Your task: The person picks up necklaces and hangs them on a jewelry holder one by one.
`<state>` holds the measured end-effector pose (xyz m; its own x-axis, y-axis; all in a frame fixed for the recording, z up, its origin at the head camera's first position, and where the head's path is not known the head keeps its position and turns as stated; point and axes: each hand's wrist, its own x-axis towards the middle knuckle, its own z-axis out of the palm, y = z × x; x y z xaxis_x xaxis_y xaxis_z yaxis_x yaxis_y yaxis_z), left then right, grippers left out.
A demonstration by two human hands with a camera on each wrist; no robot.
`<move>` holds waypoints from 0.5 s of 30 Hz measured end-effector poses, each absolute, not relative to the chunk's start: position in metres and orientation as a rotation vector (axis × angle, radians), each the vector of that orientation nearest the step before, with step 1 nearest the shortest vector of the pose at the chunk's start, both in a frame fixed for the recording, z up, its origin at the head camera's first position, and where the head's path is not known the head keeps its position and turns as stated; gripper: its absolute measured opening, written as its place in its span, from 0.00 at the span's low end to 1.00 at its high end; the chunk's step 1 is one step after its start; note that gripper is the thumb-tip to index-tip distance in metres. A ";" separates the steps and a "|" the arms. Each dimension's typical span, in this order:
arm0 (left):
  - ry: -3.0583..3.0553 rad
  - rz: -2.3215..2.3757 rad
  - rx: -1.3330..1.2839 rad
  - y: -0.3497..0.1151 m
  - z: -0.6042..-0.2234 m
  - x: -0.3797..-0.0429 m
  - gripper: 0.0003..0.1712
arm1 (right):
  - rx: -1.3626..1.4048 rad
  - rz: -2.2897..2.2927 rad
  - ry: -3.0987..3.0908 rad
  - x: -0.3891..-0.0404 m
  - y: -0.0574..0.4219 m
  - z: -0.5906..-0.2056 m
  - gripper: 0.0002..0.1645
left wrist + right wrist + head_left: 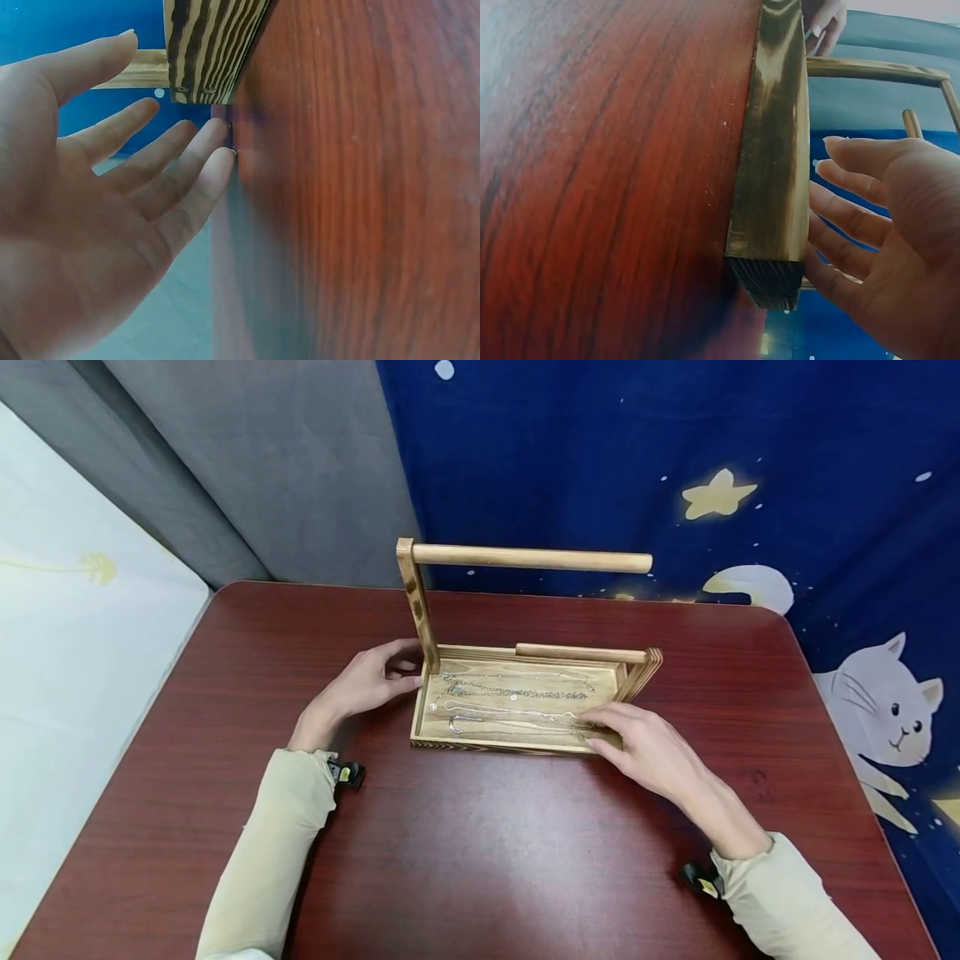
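Observation:
A shallow wooden tray (495, 747) stands on the table, with several thin chain necklaces (517, 694) laid lengthwise inside it. At its left end a tall post (419, 602) carries a long round bar (532, 557); a shorter post (639, 677) at the right carries a lower bar (581, 653). My left hand (367, 681) is beside the tray's left end, its fingers loosely spread. Over the right front corner reaches my right hand (648, 743), fingers relaxed above the chain ends. Whether those fingertips touch a chain cannot be told. In the right wrist view no chain shows.
The reddish-brown table (480, 852) extends around the tray. Behind it hang a grey curtain (300, 468) and a dark blue curtain (562, 452) with stars and a cat. A white sheet (67, 635) borders the table's left side.

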<state>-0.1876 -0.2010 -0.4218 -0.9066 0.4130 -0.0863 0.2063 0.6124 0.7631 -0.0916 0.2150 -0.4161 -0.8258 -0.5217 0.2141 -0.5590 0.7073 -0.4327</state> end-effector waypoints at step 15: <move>2.549 1.207 0.496 -0.198 -0.425 -0.192 0.34 | 0.939 0.870 -2.833 -0.098 0.206 -0.421 0.17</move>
<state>-0.1918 -0.1976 -0.4246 -0.9027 0.4183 -0.1011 0.1870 0.5928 0.7834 -0.0984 0.2065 -0.4208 -0.8170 -0.5413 0.1989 -0.5596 0.6608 -0.5001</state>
